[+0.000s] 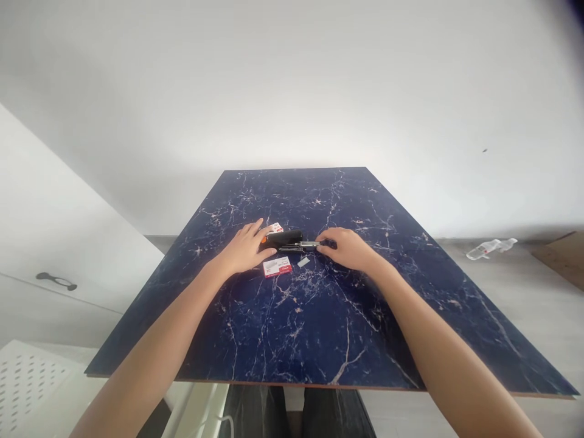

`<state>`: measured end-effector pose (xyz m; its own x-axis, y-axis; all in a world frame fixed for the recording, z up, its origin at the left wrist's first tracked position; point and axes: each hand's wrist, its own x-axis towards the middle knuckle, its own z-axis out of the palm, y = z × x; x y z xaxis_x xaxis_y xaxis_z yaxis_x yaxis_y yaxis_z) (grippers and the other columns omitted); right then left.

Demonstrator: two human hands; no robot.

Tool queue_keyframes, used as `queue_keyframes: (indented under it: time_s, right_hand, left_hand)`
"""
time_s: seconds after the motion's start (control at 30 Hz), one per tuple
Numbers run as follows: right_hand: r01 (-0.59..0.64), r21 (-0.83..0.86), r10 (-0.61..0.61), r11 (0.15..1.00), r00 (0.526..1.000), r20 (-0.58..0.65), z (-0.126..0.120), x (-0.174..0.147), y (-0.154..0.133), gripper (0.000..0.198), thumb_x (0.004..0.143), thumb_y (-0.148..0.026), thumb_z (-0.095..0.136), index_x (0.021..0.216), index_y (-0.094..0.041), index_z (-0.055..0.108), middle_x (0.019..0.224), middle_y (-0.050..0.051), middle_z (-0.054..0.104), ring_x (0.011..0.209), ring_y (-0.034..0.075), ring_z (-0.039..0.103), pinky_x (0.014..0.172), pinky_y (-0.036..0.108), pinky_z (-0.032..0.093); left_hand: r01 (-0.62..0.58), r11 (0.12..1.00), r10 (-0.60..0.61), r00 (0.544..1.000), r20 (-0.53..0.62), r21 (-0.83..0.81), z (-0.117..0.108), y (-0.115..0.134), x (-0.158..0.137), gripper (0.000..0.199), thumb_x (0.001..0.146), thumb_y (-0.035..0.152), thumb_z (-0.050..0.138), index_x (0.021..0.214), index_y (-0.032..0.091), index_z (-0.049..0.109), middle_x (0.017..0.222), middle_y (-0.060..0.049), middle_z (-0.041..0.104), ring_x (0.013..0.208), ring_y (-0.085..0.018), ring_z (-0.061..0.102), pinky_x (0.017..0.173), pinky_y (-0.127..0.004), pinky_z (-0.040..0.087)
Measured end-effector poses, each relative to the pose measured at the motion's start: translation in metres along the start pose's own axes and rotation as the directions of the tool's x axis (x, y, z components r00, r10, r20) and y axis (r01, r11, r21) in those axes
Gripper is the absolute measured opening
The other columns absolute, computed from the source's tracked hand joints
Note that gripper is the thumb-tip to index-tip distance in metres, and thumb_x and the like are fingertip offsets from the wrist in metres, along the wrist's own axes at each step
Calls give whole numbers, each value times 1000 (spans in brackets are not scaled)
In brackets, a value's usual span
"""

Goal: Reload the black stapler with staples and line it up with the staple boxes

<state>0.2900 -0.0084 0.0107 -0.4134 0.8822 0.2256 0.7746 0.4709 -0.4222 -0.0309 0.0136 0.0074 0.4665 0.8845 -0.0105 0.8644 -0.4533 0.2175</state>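
Note:
A black stapler [285, 237] with a bit of orange at its left end lies opened up on the dark blue table, its metal staple channel [308, 244] showing. The thumb and forefinger of my left hand [246, 248] close around its left end, while the other fingers reach forward. My right hand [345, 246] pinches the right end of the channel between thumb and fingers. In front of the stapler are a red and white staple box [277, 267] and a small pale strip [303, 261] that looks like staples. Behind it, a second red and white box [275, 228] is partly hidden.
The marble-patterned table [296, 340] stands against a white wall [292, 85]. On the floor at the right are a clear plastic bottle [486, 249] and a brown cardboard piece [563, 258]. A white cabinet with a dark handle [56, 281] is at the left.

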Motion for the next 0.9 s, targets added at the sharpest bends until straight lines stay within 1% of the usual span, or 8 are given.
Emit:
queue_keyframes:
  time_s: [0.13, 0.27, 0.4, 0.53, 0.63, 0.73, 0.8, 0.9]
  right_hand:
    - [-84, 12, 84, 996, 995, -59, -17, -7, 2, 13, 87, -32, 64, 89, -24, 74, 88, 2, 75, 80, 19, 67, 73, 30, 48]
    - [-15, 35, 14, 999, 999, 41, -3, -7, -22, 15, 88, -34, 64, 88, -29, 78, 65, -3, 68, 57, 15, 59, 59, 28, 42]
    - [80, 37, -84, 996, 990, 110, 16, -4, -38, 14, 88, -30, 66, 90, -29, 80, 71, -1, 71, 59, 16, 60, 60, 29, 41]
    - [124, 54, -127, 991, 991, 42, 10, -5, -34, 18, 93, -33, 62, 89, -25, 78, 87, 4, 73, 73, 18, 64, 67, 30, 45]
    - [11, 158, 4, 987, 996, -92, -3, -6, -27, 25, 97, -40, 55, 100, -24, 74, 94, 6, 73, 77, 19, 65, 69, 31, 47]
    - [-104, 341, 175, 934, 967, -184, -9, -6, -20, 31, 97, -43, 56, 118, -25, 68, 97, 6, 75, 81, 21, 68, 73, 34, 51]
    - [-140, 457, 251, 879, 948, -193, -6, -4, -14, 36, 94, -44, 60, 125, -25, 65, 96, 6, 75, 80, 21, 68, 74, 35, 53]
    - [-162, 564, 302, 810, 939, -164, 2, -1, -4, 38, 90, -45, 66, 122, -25, 67, 91, 4, 75, 76, 20, 68, 74, 35, 54]
  left_hand:
    - [-23, 998, 21, 999, -35, -58, 5, -4, 1, 80, 93, 76, 38, 160, 33, 28, 170, -7, 13, 153, -42, 20, 117, -61, 29]
    - [-41, 993, 34, 997, -66, -113, 9, -7, 2, 78, 93, 74, 43, 158, 33, 31, 170, -8, 16, 153, -41, 21, 118, -60, 29]
    - [-86, 983, 68, 991, -113, -162, 11, -7, 1, 73, 93, 70, 47, 155, 34, 37, 171, -5, 9, 155, -39, 15, 119, -57, 30]
    - [-63, 983, 44, 993, -110, -173, 11, -6, 2, 71, 93, 68, 48, 155, 35, 38, 171, -4, 10, 154, -40, 15, 120, -59, 29]
    - [-49, 985, 34, 995, -94, -166, 10, -5, 3, 71, 93, 69, 48, 155, 34, 38, 171, -5, 12, 154, -40, 18, 120, -59, 29]
    - [-58, 985, 43, 995, -95, -160, 9, -4, 3, 71, 93, 69, 47, 154, 33, 41, 170, -6, 16, 152, -39, 23, 120, -58, 28]
    - [-70, 984, 53, 993, -104, -162, 9, -4, 3, 71, 93, 69, 47, 153, 32, 42, 169, -7, 19, 152, -38, 25, 120, -57, 29]
    - [-81, 983, 61, 991, -119, -166, 10, -5, 3, 72, 93, 69, 48, 154, 31, 41, 168, -8, 22, 151, -38, 26, 120, -56, 30]
